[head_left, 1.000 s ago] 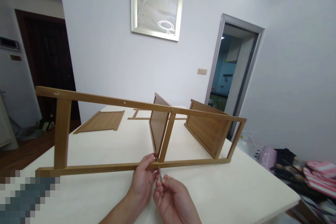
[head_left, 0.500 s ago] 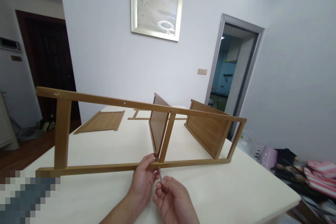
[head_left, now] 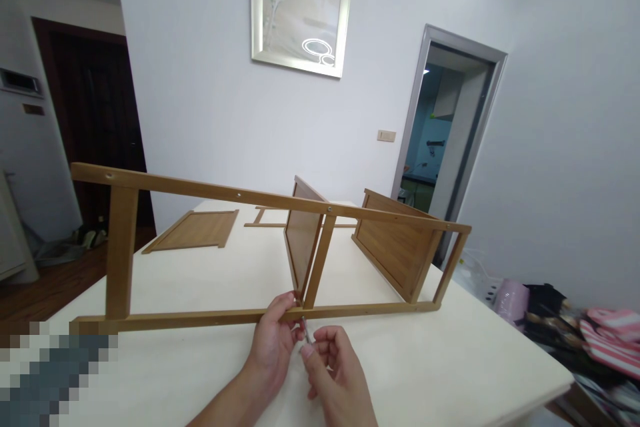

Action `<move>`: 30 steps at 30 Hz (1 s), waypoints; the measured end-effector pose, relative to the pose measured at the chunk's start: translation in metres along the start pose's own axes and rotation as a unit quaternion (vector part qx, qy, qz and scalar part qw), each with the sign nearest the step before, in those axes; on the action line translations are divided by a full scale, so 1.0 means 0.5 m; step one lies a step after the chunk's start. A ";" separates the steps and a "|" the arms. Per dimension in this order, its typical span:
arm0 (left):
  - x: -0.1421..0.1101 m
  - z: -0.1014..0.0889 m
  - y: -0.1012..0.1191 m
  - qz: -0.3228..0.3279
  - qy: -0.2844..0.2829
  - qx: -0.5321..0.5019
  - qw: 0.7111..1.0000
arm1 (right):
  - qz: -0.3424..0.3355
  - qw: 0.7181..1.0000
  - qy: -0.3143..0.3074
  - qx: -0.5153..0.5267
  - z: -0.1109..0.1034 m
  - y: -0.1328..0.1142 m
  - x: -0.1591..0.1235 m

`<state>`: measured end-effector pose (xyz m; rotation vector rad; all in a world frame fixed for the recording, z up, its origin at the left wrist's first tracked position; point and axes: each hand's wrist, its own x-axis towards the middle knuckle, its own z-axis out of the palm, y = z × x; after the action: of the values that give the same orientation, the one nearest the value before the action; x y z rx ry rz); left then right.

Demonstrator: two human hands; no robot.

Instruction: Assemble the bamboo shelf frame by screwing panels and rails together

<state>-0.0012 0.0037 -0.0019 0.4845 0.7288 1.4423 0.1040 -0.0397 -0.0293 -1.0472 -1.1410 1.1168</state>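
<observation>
A bamboo shelf frame (head_left: 210,197) lies on its side on the white table (head_left: 450,353), with two shelf panels (head_left: 300,240) standing fixed behind its rails. My left hand (head_left: 273,340) grips the lower rail (head_left: 200,319) where the middle upright meets it, thumb on top. My right hand (head_left: 333,367) is just right of it, fingers pinched on a small metal tool (head_left: 305,332) whose tip points at the rail's joint. What the tool's tip meets is too small to see.
A loose shelf panel (head_left: 193,230) and a thin wooden bar (head_left: 265,221) lie flat at the table's far side. Bags and clutter (head_left: 575,327) fill the floor at the right. An open doorway (head_left: 445,147) stands behind, and a dark door (head_left: 95,120) at the left.
My right hand has turned at the wrist, its fingers shifting round the small tool. The left hand and the frame have stayed put.
</observation>
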 end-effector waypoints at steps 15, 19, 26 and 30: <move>0.000 0.002 0.003 -0.008 0.008 -0.008 1.000 | -0.394 0.803 0.040 -0.445 -0.016 -0.028 -0.011; 0.001 0.002 0.002 -0.009 0.014 -0.012 1.000 | -0.426 0.766 0.058 -0.479 -0.010 -0.037 -0.008; 0.000 0.002 0.003 -0.011 0.018 -0.026 0.999 | -0.433 0.731 0.048 -0.525 -0.002 -0.046 -0.004; 0.002 0.000 0.002 -0.013 0.008 -0.021 1.000 | -0.437 0.724 0.056 -0.531 0.004 -0.051 -0.002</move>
<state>-0.0020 0.0048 -0.0010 0.4290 0.7137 1.4357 0.1051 -0.0444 -0.0039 -1.1175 -1.9316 -0.4797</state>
